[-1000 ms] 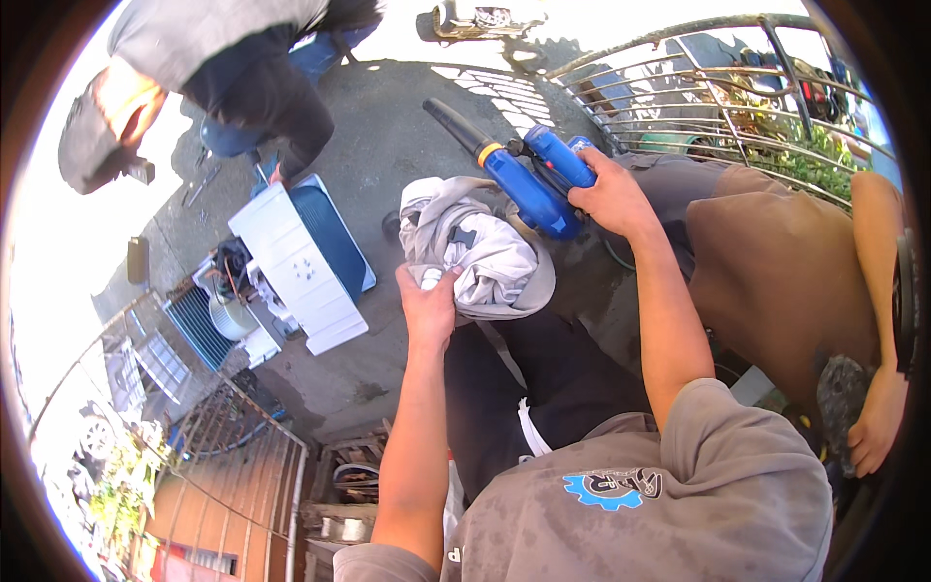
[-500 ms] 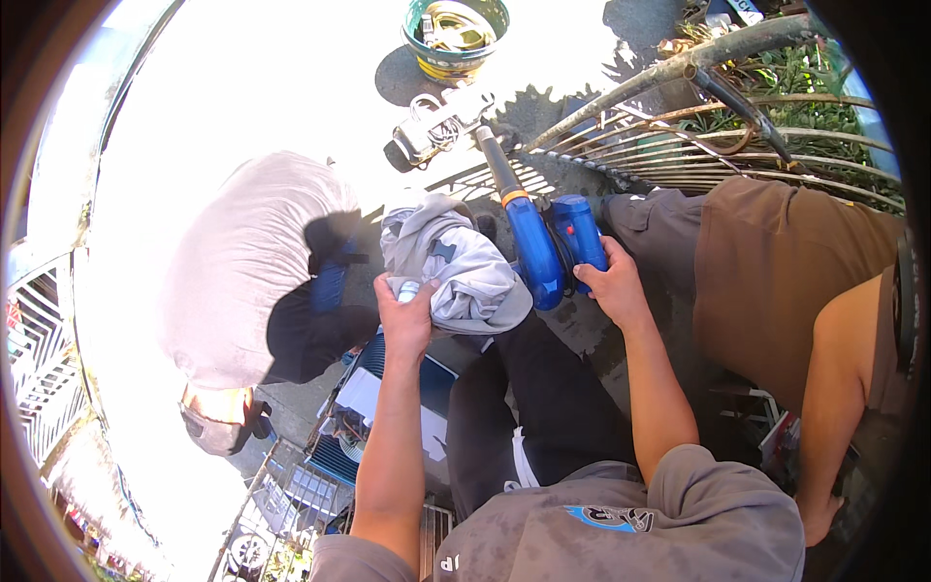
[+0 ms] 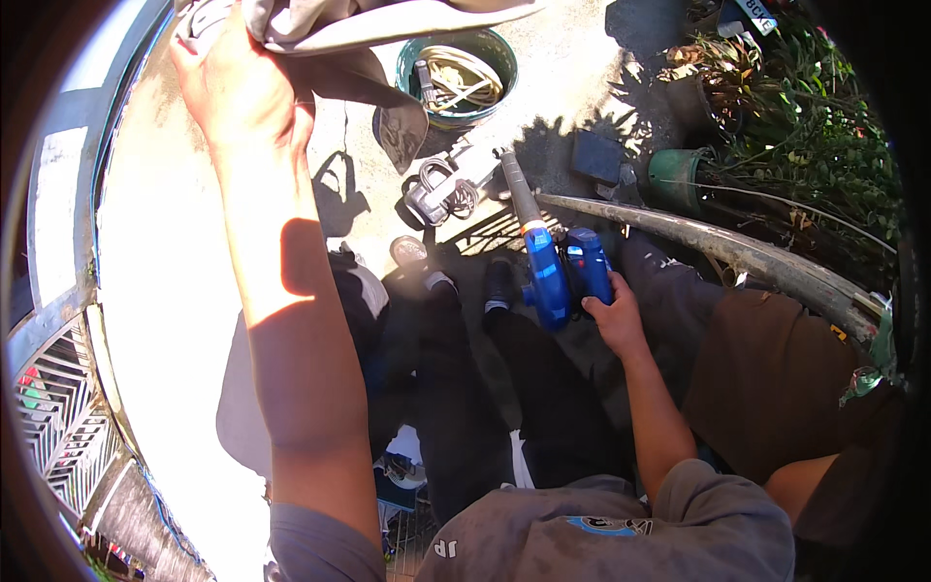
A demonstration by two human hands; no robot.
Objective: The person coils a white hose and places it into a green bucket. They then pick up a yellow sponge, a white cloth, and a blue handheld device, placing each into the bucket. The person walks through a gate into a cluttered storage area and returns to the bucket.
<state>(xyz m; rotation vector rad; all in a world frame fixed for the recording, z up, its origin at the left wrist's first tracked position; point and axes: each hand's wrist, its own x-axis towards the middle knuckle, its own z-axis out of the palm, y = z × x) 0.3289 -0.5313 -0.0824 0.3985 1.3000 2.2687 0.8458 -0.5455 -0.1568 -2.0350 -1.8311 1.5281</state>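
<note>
**Two hands, a blower and a cloth, seen from above**

The right hand [image 3: 613, 315] is closed around the body of a blue electric blower [image 3: 567, 276], fingers wrapped over its motor housing; the blower's grey nozzle [image 3: 517, 189] points away from the person, toward the concrete ground. The blower sits low, just in front of the person's dark-trousered knees and beside a curved metal rail [image 3: 737, 254]. The left hand [image 3: 238, 87] is raised high at the upper left, fingers closed on a grey cloth [image 3: 378, 24] that drapes across the top of the view. On the ground beyond lie a green tub of coiled cord [image 3: 456, 73], a small grey device with a cable [image 3: 436, 194], and potted plants [image 3: 698, 97]. A second person in brown stands at the right [image 3: 776, 378].
</note>
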